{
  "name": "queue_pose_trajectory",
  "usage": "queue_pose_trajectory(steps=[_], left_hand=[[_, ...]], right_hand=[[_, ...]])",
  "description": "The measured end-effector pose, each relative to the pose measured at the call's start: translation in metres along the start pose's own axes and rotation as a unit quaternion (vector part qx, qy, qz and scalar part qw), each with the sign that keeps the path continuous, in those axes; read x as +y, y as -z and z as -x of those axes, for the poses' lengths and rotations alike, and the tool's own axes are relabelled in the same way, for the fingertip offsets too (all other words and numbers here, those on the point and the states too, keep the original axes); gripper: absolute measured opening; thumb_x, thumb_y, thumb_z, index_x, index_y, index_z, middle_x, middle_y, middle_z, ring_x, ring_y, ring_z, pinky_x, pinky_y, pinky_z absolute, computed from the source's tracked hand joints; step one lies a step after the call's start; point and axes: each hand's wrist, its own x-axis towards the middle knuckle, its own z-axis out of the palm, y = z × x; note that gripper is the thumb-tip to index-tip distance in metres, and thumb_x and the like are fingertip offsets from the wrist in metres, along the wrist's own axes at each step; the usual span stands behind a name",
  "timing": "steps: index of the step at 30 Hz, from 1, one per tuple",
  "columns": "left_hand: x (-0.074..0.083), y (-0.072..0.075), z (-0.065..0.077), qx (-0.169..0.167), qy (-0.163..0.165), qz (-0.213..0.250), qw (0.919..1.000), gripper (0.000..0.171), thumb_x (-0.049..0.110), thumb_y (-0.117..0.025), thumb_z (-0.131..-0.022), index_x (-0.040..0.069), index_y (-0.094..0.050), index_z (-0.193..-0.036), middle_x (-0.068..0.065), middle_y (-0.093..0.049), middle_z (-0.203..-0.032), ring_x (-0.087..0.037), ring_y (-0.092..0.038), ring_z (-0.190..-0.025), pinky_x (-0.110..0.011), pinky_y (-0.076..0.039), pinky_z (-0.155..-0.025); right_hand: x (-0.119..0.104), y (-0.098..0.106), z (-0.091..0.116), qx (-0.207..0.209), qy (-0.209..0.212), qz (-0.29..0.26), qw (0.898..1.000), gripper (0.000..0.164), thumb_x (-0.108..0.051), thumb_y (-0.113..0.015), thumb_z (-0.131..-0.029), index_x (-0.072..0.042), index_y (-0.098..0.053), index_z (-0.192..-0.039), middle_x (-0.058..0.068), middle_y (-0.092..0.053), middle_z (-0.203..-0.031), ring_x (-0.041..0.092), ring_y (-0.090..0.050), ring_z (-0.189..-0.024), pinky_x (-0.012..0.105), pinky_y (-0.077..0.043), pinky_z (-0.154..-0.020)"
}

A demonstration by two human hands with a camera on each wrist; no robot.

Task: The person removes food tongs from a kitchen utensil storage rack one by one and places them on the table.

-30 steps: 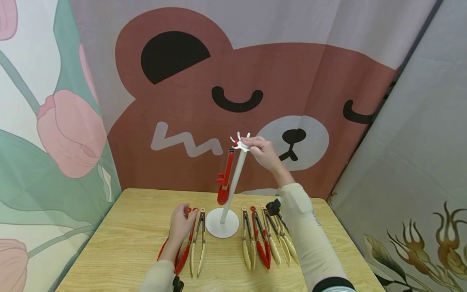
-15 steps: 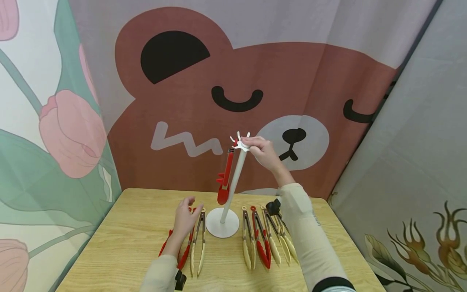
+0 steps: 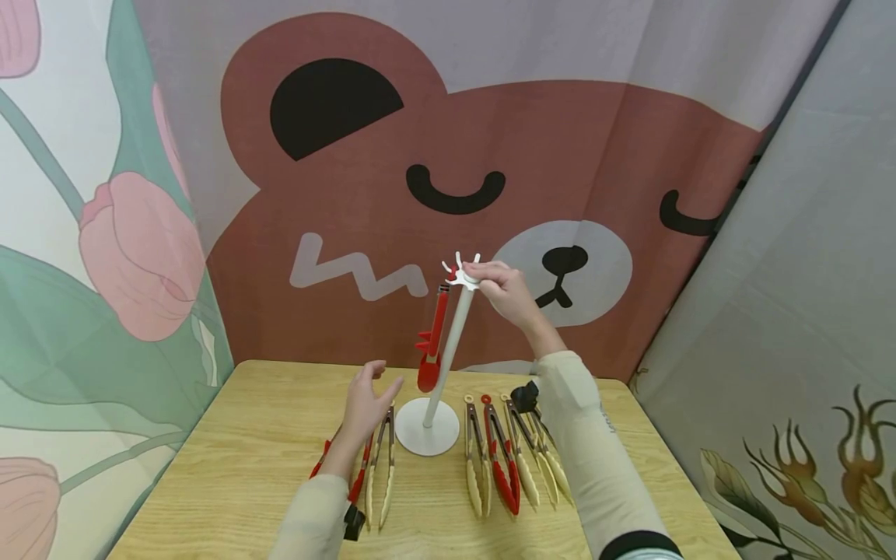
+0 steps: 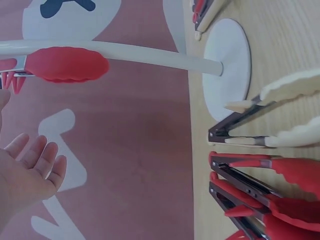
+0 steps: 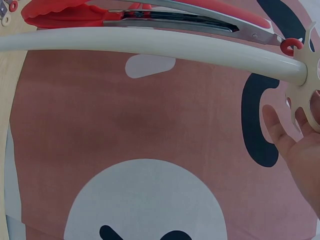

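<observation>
A white stand (image 3: pixel 456 334) with a round base and a ring of hooks on top rises from the table's back part, leaning slightly right. My right hand (image 3: pixel 509 295) pinches its hooked top (image 5: pixel 302 97) from the right. Red tongs (image 3: pixel 428 372) hang by their ring from a hook on the left side. My left hand (image 3: pixel 365 408) is raised left of the pole with fingers loosely spread and nothing in them. In the left wrist view, that hand (image 4: pixel 30 172) is apart from the hanging tongs (image 4: pixel 67 65).
Left of the base lie cream tongs (image 3: pixel 381 467) and several red tongs (image 4: pixel 295 172), partly hidden by the left arm in the head view. Right of it lies a row of cream tongs (image 3: pixel 474 474) and red tongs (image 3: pixel 504 474). A bear-print curtain (image 3: pixel 336 327) hangs behind the table (image 3: pixel 231 467).
My left hand has lifted off the red tongs on the left and moved up and right toward the stand, its fingers spreading. The right hand and the stand have stayed put.
</observation>
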Motion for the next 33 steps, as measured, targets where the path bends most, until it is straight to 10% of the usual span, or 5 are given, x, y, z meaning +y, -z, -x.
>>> queue_pose_trajectory(steps=[33], left_hand=[[0.027, -0.015, -0.023, -0.022, -0.029, 0.002, 0.9993, 0.055, 0.029, -0.069, -0.077, -0.001, -0.049, -0.118, -0.016, -0.052, -0.115, -0.03, -0.046, -0.107, -0.046, -0.04, -0.087]], right_hand=[[-0.001, 0.0, 0.0, -0.001, -0.005, -0.008, 1.0, 0.028, 0.011, -0.043, -0.084, 0.011, -0.058, -0.108, 0.023, -0.057, -0.111, 0.034, -0.049, -0.102, 0.033, -0.041, -0.077]])
